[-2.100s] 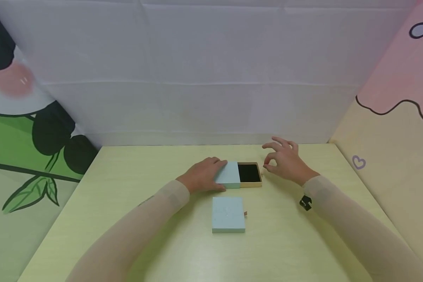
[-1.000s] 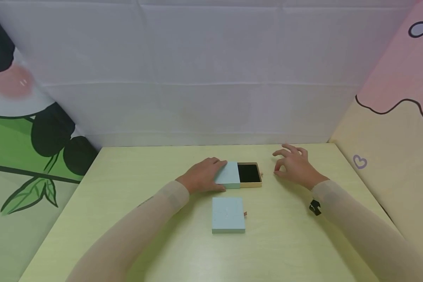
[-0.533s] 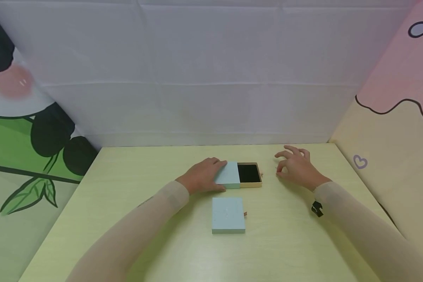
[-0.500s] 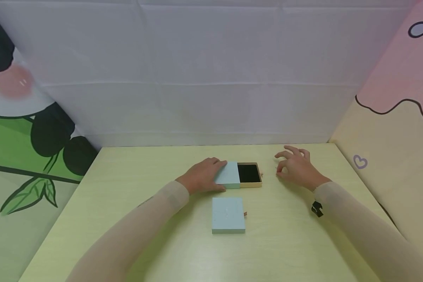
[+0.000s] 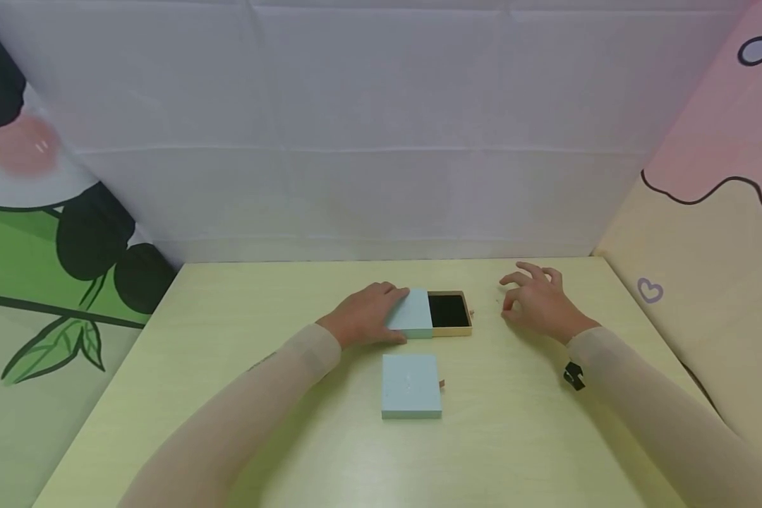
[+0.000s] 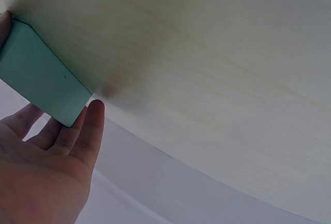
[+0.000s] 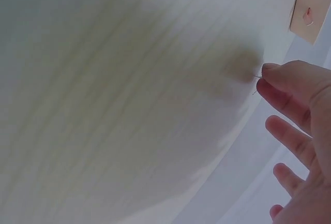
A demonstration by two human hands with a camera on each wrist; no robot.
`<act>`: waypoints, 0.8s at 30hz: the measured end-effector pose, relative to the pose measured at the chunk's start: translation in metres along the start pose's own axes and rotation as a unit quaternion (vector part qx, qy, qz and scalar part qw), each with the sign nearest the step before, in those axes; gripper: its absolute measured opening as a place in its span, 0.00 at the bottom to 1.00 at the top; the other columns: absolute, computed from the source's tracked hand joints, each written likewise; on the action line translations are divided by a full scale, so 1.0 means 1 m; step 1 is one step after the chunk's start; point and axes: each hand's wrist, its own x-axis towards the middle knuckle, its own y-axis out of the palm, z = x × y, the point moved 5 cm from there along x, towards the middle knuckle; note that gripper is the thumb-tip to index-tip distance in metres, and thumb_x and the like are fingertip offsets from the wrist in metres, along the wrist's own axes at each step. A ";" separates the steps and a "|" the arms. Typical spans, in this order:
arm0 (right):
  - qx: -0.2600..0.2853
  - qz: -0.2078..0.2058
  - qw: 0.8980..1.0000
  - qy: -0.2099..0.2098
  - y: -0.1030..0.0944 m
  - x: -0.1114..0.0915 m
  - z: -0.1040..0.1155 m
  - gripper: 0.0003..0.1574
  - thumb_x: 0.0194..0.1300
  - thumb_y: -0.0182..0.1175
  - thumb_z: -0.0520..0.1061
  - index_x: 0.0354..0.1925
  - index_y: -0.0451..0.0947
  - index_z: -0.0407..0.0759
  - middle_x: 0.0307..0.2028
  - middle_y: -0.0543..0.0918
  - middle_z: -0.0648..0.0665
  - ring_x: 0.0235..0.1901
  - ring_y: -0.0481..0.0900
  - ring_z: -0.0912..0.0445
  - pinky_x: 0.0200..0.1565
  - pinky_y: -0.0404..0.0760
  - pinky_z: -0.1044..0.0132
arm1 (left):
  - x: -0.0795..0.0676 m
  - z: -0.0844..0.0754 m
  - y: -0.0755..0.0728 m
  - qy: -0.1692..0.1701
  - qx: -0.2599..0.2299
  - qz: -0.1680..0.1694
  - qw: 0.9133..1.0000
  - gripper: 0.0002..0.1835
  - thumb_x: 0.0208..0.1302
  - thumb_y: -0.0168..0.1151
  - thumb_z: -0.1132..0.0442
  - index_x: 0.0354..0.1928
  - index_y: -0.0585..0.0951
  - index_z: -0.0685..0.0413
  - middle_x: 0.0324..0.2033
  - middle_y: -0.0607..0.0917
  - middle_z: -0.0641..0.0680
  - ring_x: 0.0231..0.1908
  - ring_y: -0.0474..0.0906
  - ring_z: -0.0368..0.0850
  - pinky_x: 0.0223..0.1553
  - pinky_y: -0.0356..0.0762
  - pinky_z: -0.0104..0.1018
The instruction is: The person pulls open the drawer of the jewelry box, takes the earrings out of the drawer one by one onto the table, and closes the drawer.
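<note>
In the head view, a pale blue drawer box lies near the table's far side. Its tan tray, lined in black, is pulled partway out to the right. My left hand grips the box's left part; in the left wrist view, thumb and fingers hold opposite sides of the blue sleeve. To the right of the tray, apart from it, is my right hand. Its thumb and index finger pinch a thin, wire-like strand, too fine to identify; the other fingers spread loosely.
A second pale blue box, closed, with a small pull tab on its right, lies nearer on the pale wooden table. A white cloth hangs behind, with printed panels at both sides. The right sleeve carries a black piece.
My right hand has moved to the right, away from the tray's end, uncovering its small pull tab. My left hand and both boxes have stayed in place.
</note>
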 end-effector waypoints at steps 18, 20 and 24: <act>-0.011 -0.005 1.000 0.004 0.004 -0.001 -0.003 0.08 0.75 0.80 0.46 0.34 0.96 0.55 0.73 0.89 0.36 0.89 0.62 0.26 0.81 0.56 0.14 | 0.001 0.002 0.001 0.000 -0.003 -0.001 1.000 0.55 0.76 0.82 0.38 0.94 0.66 0.49 0.85 0.78 0.58 0.81 0.78 0.57 0.84 0.81 0.55; -0.010 -0.005 1.000 0.003 0.003 -0.001 -0.002 0.08 0.75 0.80 0.46 0.34 0.96 0.55 0.73 0.89 0.36 0.89 0.62 0.26 0.81 0.56 0.14 | 0.001 0.002 0.002 0.000 -0.004 -0.001 1.000 0.55 0.76 0.81 0.38 0.94 0.66 0.49 0.85 0.78 0.58 0.81 0.78 0.57 0.84 0.81 0.55; -0.010 -0.005 1.000 0.002 0.002 -0.001 -0.001 0.08 0.75 0.79 0.47 0.35 0.96 0.56 0.74 0.89 0.36 0.89 0.61 0.26 0.80 0.56 0.14 | 0.002 0.003 0.002 0.002 -0.007 -0.003 1.000 0.55 0.76 0.82 0.38 0.94 0.66 0.49 0.85 0.78 0.58 0.81 0.78 0.58 0.83 0.81 0.55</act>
